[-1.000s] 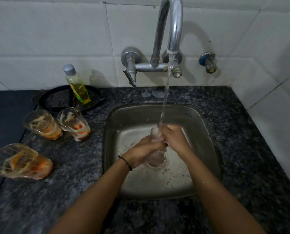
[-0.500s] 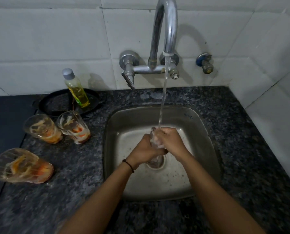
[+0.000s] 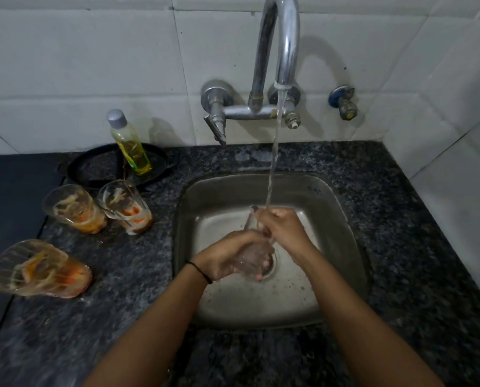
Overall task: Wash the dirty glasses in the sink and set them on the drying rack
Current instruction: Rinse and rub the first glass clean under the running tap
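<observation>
Over the steel sink point(image 3: 342, 233), a clear glass point(image 3: 254, 254) held tilted, base low near the drain, rim up toward the tap stream. Left hand point(image 3: 227, 255) wrapped round the lower body of the glass, fingers curled under it and showing through the wall. Right hand point(image 3: 282, 227) clenched at the upper end of the glass, over the rim; hard to tell whether the fingers reach inside or only grip the edge. A dark band point(image 3: 201, 270) round the left wrist.

From the curved chrome tap point(image 3: 285, 46) on the tiled wall, a thin stream of water point(image 3: 273, 152) falling straight onto the right hand and the rim. Sink floor wet, dotted with small specks.

On the dark speckled counter point(image 3: 400, 219) left of the sink, three dirty glasses, all streaked with orange and whitish residue. Two upright side by side, nearly touching: one farther left point(image 3: 74, 209), one nearer the sink point(image 3: 125, 206). A third point(image 3: 37, 270) well apart from them, toward the near left, blurred, seemingly lying on its side with its mouth to the left.

Behind the upright pair, a round black pan point(image 3: 93, 169) against the wall, and within its outline a bottle of yellow liquid point(image 3: 130, 146) with a grey cap, leaning slightly. On the wall right of the tap, a small valve point(image 3: 343, 101) with a blue part.
</observation>
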